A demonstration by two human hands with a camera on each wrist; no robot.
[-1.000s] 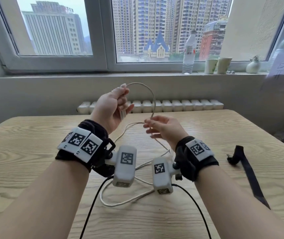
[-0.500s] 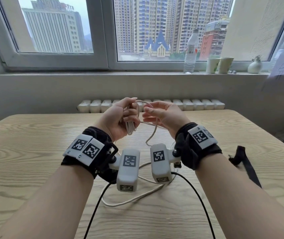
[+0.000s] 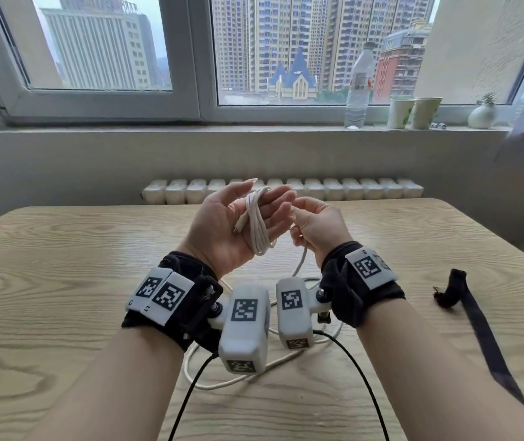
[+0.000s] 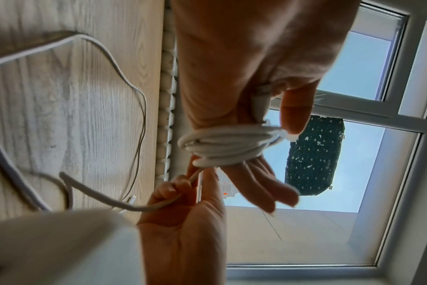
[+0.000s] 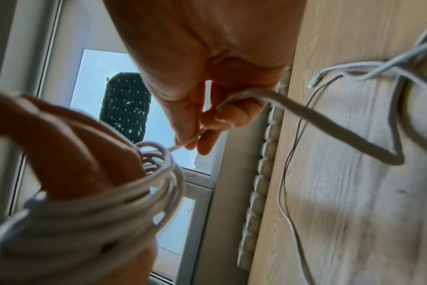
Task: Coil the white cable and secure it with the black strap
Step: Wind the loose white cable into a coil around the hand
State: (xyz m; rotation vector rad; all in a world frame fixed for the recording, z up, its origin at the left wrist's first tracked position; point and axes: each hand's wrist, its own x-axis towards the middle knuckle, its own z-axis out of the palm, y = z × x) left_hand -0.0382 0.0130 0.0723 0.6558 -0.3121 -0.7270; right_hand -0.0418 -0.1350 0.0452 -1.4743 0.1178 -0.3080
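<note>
My left hand (image 3: pixel 232 224) is raised palm up over the wooden table (image 3: pixel 63 281). The white cable (image 3: pixel 257 224) is wound in several loops round its straight fingers. In the left wrist view the thumb (image 4: pixel 295 115) presses on the loops (image 4: pixel 227 148), and one connector (image 4: pixel 261 96) lies against the palm. Just right of it, my right hand (image 3: pixel 314 224) pinches the running cable (image 5: pixel 232 96) between thumb and curled fingers. The rest of the cable (image 3: pixel 238 381) trails loose onto the table below my wrists. The black strap (image 3: pixel 477 326) lies flat on the table, right of my right forearm.
The cable's free connector (image 5: pixel 314 81) lies on the table. Thin black camera leads (image 3: pixel 187 399) hang from both wrists. A radiator (image 3: pixel 286 189) runs behind the table's far edge. On the windowsill stand a water bottle (image 3: pixel 357 87), two cups (image 3: pixel 413 113) and a small vase (image 3: pixel 481 114).
My left hand has turned palm up with its fingers straightened, and more loops lie round them. My right hand carried the cable round and now sits close beside the left fingers.
</note>
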